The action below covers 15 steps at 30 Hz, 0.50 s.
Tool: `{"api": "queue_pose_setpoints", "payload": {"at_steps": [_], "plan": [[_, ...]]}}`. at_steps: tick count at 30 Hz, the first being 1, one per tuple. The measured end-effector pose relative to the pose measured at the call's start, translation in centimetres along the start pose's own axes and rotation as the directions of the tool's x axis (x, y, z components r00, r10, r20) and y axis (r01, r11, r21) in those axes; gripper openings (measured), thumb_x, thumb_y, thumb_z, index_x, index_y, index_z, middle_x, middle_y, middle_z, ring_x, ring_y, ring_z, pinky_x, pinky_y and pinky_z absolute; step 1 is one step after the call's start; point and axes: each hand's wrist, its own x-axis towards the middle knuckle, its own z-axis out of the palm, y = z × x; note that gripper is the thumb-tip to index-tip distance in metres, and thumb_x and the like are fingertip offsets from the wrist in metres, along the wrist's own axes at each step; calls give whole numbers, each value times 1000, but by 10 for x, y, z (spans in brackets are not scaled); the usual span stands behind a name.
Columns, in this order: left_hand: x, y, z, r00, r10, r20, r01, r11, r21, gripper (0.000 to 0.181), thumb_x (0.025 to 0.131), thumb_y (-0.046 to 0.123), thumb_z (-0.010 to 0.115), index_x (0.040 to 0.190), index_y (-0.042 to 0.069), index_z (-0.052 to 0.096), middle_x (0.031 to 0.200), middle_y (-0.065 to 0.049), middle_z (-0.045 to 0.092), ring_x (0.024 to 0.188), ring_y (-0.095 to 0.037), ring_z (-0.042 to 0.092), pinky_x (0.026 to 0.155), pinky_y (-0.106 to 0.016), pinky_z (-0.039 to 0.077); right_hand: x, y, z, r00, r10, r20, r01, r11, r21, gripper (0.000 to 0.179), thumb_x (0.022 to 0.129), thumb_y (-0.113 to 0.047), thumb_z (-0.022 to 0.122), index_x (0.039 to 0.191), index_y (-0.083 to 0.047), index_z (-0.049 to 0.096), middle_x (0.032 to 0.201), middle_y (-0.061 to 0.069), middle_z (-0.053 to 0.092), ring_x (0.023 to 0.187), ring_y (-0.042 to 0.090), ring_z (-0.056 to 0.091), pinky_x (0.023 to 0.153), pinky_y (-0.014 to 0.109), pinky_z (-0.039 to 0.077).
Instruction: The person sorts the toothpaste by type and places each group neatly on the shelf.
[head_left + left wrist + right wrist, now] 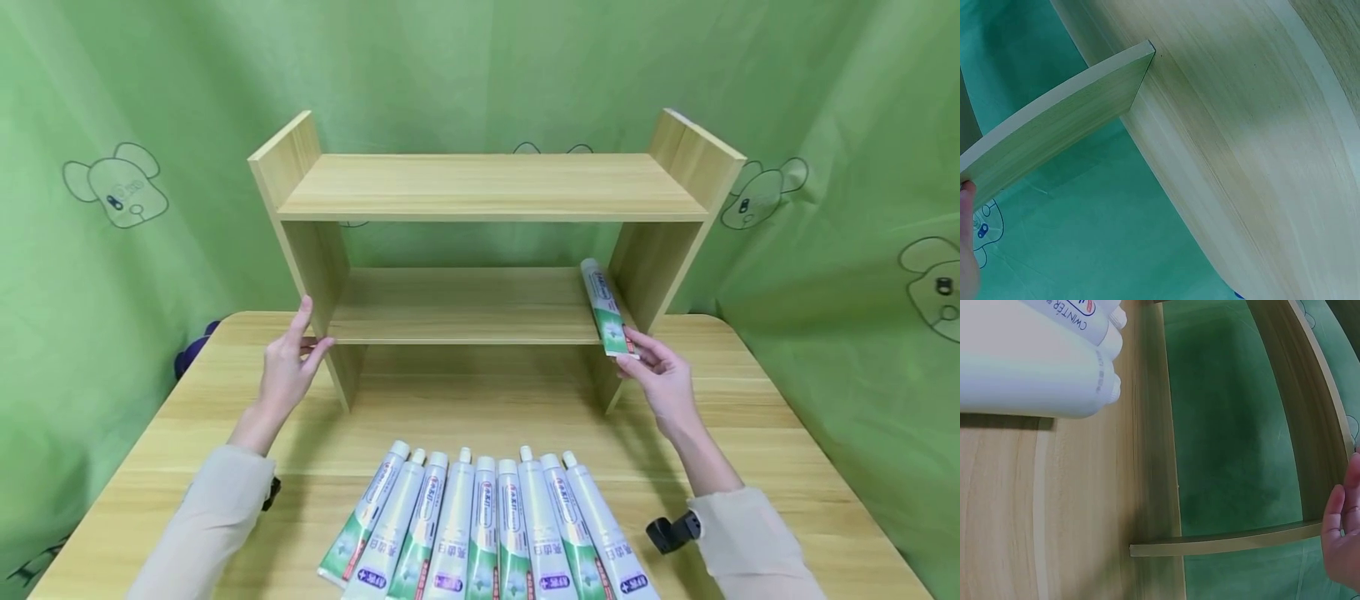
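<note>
A toothpaste tube (602, 304), white and green, lies on the right end of the middle board of a wooden shelf (487, 187), cap toward the back. My right hand (660, 379) pinches its flat bottom end, which sticks out past the board's front edge. At the shelf's left side, my left hand (288, 362) holds the side panel, thumb reaching to the middle board's front edge. Only the left thumb (966, 237) shows in the left wrist view. In the right wrist view part of the right hand (1344, 537) appears, and the held tube is hidden.
Several toothpaste tubes (484, 525), some green and white, some white with purple print, lie fanned side by side on the wooden table (780, 467) in front of the shelf. A green curtain (480, 75) hangs behind. Something purple (193, 348) sits beyond the table's left edge.
</note>
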Motion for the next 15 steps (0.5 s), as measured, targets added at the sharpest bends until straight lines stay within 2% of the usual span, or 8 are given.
{"api": "queue_pose_setpoints", "payload": {"at_steps": [10, 15], "plan": [[0, 2, 0, 1000, -2, -1, 2, 1000, 0, 90, 73, -8, 68, 144, 22, 23, 113, -35, 53, 59, -39, 62, 50, -41, 58, 2, -4, 4, 999, 34, 22, -35, 999, 12, 42, 81, 15, 57, 105, -19, 65, 84, -3, 70, 68, 7, 64, 61, 16, 57], [1, 1, 0, 1000, 6, 0, -6, 1000, 0, 93, 71, -10, 69, 145, 23, 23, 112, -35, 54, 59, -39, 62, 49, -40, 58, 3, -3, 5, 995, 89, 41, -92, 994, 63, 40, 83, 12, 57, 106, -20, 65, 84, -3, 69, 67, 5, 63, 59, 14, 56]]}}
